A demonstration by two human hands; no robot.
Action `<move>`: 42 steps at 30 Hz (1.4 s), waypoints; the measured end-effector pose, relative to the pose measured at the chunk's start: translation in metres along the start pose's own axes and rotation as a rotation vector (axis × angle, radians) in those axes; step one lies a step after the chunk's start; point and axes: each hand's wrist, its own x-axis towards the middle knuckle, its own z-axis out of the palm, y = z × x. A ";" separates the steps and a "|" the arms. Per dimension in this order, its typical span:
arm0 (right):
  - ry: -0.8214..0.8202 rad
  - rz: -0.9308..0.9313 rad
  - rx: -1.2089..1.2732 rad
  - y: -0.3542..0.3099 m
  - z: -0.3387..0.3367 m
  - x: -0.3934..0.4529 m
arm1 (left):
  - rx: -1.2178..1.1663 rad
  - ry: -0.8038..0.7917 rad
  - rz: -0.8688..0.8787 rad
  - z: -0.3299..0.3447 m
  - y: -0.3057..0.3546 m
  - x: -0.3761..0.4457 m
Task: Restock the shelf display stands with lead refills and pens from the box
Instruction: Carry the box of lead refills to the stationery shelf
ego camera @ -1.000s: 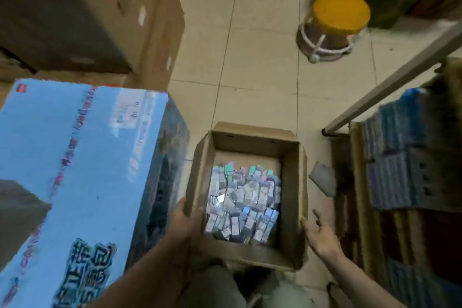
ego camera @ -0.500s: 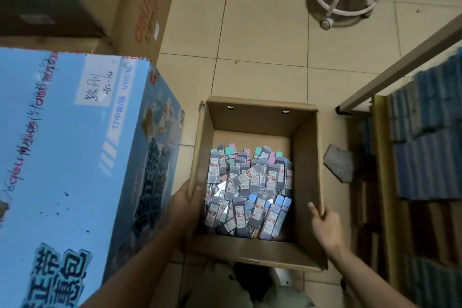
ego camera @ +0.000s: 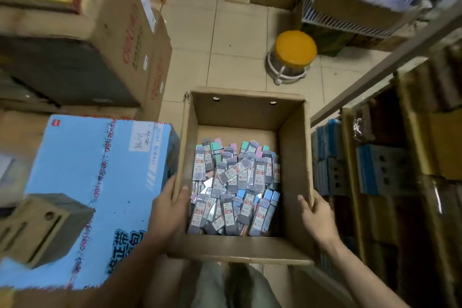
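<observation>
An open brown cardboard box [ego camera: 295, 157] is held in front of me above the tiled floor. Its bottom is covered with several small lead refill cases [ego camera: 235, 187], grey with red labels and pastel caps. My left hand [ego camera: 167, 210] grips the box's left wall, thumb inside and fingers outside. My right hand [ego camera: 317, 217] grips the right wall near the front corner. No pens can be made out among the cases.
A large light-blue carton [ego camera: 87, 195] stands close on the left with a small brown stand [ego camera: 42, 225] on it. Stacked brown cartons [ego camera: 112, 45] rise behind it. A yellow-topped stool [ego camera: 292, 52] is ahead. Shelves [ego camera: 375, 170] with blue packs line the right.
The box has come up and closer to me between both hands. My right hand, first off the box, now grips its right wall. The view has tilted up, showing more floor and cartons.
</observation>
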 end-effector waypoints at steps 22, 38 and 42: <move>-0.142 -0.133 0.113 -0.228 -0.130 0.006 | 0.062 0.000 0.102 -0.124 0.230 0.046; -0.171 -0.259 0.167 -0.501 -0.138 0.264 | 0.028 0.202 0.115 -0.155 0.427 0.316; -0.119 -0.273 0.103 -0.569 -0.125 0.334 | 0.046 0.169 0.140 -0.167 0.466 0.411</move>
